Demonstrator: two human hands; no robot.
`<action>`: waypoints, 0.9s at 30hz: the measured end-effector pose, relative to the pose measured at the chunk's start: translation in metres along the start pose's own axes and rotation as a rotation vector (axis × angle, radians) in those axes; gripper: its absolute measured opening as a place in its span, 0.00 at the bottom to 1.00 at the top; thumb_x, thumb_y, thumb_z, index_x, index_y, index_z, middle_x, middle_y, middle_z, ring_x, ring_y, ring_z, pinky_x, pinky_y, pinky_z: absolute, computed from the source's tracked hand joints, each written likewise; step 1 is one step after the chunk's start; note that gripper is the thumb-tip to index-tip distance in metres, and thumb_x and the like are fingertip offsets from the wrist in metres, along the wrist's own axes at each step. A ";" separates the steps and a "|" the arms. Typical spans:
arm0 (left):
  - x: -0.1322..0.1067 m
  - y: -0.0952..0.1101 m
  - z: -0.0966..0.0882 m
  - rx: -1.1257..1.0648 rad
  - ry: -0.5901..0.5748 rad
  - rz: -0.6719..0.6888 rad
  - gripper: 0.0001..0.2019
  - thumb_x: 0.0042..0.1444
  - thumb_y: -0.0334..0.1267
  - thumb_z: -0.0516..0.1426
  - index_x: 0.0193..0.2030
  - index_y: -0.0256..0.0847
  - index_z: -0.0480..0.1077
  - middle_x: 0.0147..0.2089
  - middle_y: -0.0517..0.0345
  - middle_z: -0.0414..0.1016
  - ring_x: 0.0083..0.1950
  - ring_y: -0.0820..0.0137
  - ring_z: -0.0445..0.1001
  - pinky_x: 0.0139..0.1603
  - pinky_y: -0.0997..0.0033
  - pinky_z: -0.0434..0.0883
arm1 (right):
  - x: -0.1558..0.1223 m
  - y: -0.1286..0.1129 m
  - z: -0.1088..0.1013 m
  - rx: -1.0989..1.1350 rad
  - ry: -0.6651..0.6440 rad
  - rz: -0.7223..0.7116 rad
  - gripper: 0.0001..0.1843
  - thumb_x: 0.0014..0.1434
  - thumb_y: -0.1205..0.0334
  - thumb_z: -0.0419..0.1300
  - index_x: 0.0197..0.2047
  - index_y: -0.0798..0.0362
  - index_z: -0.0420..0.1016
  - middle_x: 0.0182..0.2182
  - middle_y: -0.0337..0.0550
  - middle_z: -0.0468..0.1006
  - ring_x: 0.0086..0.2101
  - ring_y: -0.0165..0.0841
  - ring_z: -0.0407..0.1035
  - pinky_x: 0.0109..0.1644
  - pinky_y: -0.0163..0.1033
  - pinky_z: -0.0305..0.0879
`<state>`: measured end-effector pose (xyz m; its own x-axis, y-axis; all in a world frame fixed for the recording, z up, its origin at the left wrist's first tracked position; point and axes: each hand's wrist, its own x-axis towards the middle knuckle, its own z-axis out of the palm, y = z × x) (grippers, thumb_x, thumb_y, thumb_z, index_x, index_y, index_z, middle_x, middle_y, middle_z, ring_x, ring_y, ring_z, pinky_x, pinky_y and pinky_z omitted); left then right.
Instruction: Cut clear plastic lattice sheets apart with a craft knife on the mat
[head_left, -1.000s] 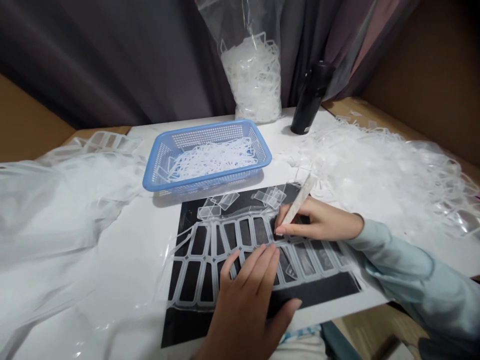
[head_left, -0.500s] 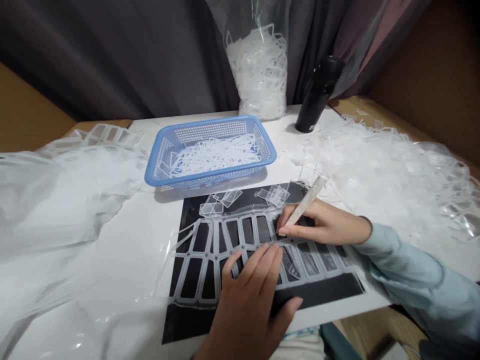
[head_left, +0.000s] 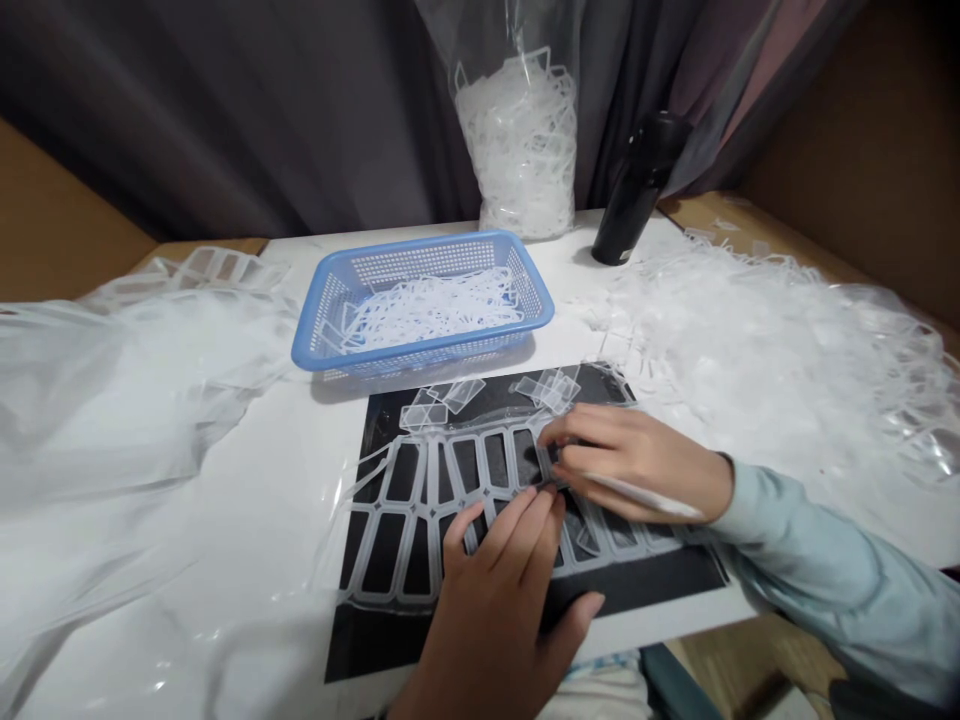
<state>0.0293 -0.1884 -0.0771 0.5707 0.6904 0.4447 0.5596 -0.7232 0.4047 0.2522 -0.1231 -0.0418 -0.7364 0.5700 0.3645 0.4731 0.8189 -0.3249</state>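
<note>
A translucent plastic sheet [head_left: 414,590] with rows of rounded rectangular frames lies on a black mat [head_left: 375,650]. My left hand [head_left: 495,590] rests on the sheet, fingers stretched out and palm down, thumb apart. Over the sheet's upper right part is my right hand [head_left: 637,455], with a slim white pen-shaped tool [head_left: 645,494] held in it, turned back toward the wrist. Its fingertips reach down to the frames near my left fingers; whether they pinch a piece there is hidden. Small clear rectangular pieces [head_left: 551,390] lie loose along the mat's far edge.
A blue basket [head_left: 420,345] of thin white frames stands behind the mat. Farther back are a clear bag [head_left: 517,150] of white frames and a black bottle [head_left: 641,190]. Translucent sheets [head_left: 135,400] cover the left side; a heap of white frame scraps [head_left: 780,360] covers the right.
My right hand has turned over, and the white tool has swung from pointing down at the sheet to lying back along the hand. My left hand has stayed in place.
</note>
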 end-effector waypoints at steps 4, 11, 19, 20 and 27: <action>0.001 0.001 0.000 -0.002 0.013 0.005 0.24 0.65 0.47 0.60 0.63 0.37 0.67 0.63 0.52 0.74 0.63 0.66 0.71 0.72 0.62 0.44 | -0.002 0.003 -0.002 -0.163 0.017 0.008 0.05 0.68 0.71 0.53 0.39 0.55 0.68 0.47 0.54 0.75 0.41 0.40 0.69 0.43 0.45 0.69; 0.005 0.001 -0.010 0.108 -0.064 0.059 0.21 0.67 0.44 0.56 0.62 0.35 0.66 0.62 0.49 0.75 0.62 0.64 0.72 0.68 0.60 0.49 | 0.002 0.003 -0.011 0.262 0.123 0.132 0.07 0.69 0.70 0.54 0.37 0.54 0.69 0.40 0.49 0.76 0.41 0.35 0.72 0.46 0.40 0.70; 0.006 0.001 -0.012 0.149 -0.079 0.078 0.21 0.66 0.42 0.55 0.62 0.34 0.66 0.61 0.49 0.75 0.61 0.62 0.72 0.65 0.58 0.53 | 0.001 0.008 0.000 0.525 0.120 0.227 0.07 0.68 0.67 0.57 0.35 0.54 0.72 0.33 0.44 0.76 0.36 0.33 0.73 0.43 0.39 0.69; 0.006 0.001 -0.012 0.146 -0.075 0.078 0.21 0.66 0.43 0.55 0.62 0.34 0.67 0.61 0.49 0.75 0.61 0.62 0.72 0.65 0.58 0.53 | 0.001 0.008 0.001 0.526 0.114 0.231 0.08 0.68 0.67 0.57 0.35 0.54 0.72 0.33 0.44 0.76 0.36 0.33 0.73 0.44 0.39 0.69; 0.006 -0.001 -0.012 0.134 -0.085 0.076 0.20 0.68 0.44 0.54 0.62 0.34 0.67 0.61 0.49 0.75 0.61 0.64 0.71 0.66 0.61 0.51 | 0.000 0.007 0.000 0.540 0.069 0.237 0.08 0.69 0.67 0.56 0.37 0.55 0.72 0.34 0.45 0.77 0.38 0.33 0.73 0.45 0.39 0.69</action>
<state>0.0256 -0.1838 -0.0650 0.6604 0.6367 0.3981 0.5847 -0.7687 0.2594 0.2557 -0.1171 -0.0445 -0.5992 0.7507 0.2782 0.2938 0.5294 -0.7959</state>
